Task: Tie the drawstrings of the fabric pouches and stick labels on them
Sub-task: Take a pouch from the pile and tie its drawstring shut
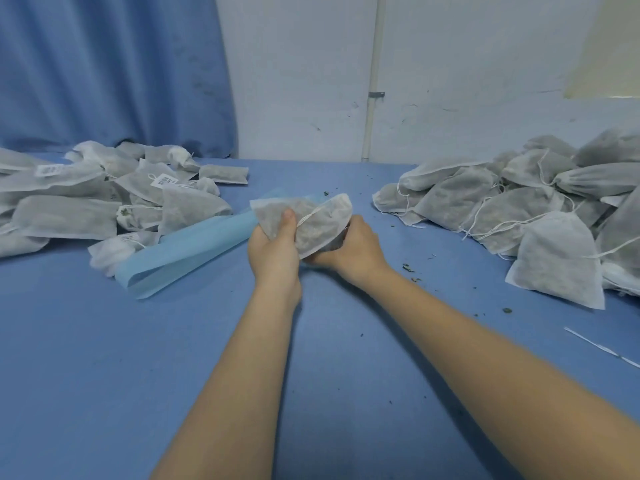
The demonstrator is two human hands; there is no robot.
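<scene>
- Nearest the camera, two bare forearms reach out over the blue table (pixel 104 375) and meet at its middle.
- The left hand (pixel 273 247) grips the pouch (pixel 304 220) from the near left side, thumb pressed flat on its front, fingers curled behind; this looks meant to steady the filled bag.
- The right hand (pixel 353 249) cups the pouch from below and right, fingers wrapped under it and mostly hidden, so how tightly they close cannot be told exactly.
- The pouch sits lifted just above the table between both hands, mouth up and spread wide, its drawstring (pixel 311 214) lying slack across the front, not yet pulled.
- My reading: the bag is being gathered so the string can be drawn and knotted; no label shows on it.
- On the right, a pile (pixel 519 209) of pouches with loose strings and no labels waits, probably the untreated stock, within the right arm's reach.
- On the left, a heap (pixel 104 192) carries white barcode labels (pixel 162 181), likely the finished side.
- A pale blue strip (pixel 180 251) lies just left of the hands, touching the heap; it may be label backing, but that is unclear.
- Green crumbs (pixel 410 268) dot the table near the right wrist, apparently spilled filling.
</scene>
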